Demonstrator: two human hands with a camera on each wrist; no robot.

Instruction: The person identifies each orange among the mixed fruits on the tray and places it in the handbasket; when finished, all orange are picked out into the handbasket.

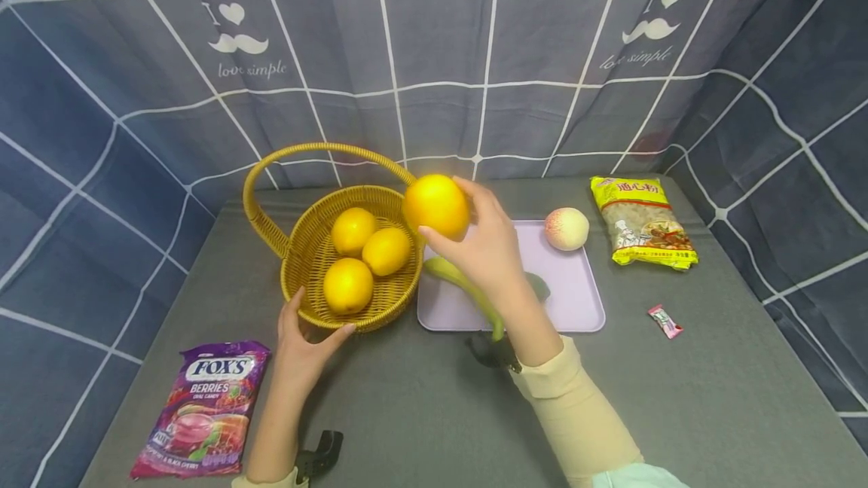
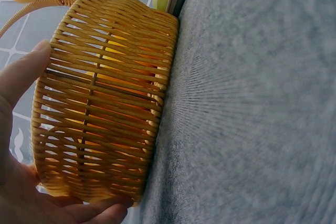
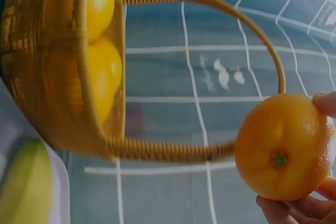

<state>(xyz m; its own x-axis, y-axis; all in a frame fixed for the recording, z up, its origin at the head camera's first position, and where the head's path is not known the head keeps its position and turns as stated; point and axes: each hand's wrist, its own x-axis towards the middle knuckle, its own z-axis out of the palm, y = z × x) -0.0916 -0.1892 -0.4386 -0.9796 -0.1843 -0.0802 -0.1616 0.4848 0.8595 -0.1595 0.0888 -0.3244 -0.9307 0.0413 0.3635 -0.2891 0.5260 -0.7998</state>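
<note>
In the head view my right hand (image 1: 491, 247) holds an orange (image 1: 436, 207) up by the right side of a wicker basket (image 1: 308, 315). Thumb and fingertips grip that orange (image 3: 283, 148) in the right wrist view, its stem end showing. Inside the basket lie three more oranges (image 1: 348, 286). My left hand (image 1: 301, 345) holds the basket's near side, its thumb at the rim (image 2: 44, 51) and its fingers spread along the woven wall. The tall arched handle (image 1: 325, 147) stands upright, its right end partly behind the lifted orange.
Right of the basket, a lilac tray (image 1: 576, 307) carries a banana (image 1: 468, 288), a peach (image 1: 566, 229) and a partly hidden green item (image 1: 539, 287). Farther right are a yellow food packet (image 1: 643, 222) and a small wrapped candy (image 1: 665, 321). A purple candy bag (image 1: 203, 409) lies front left.
</note>
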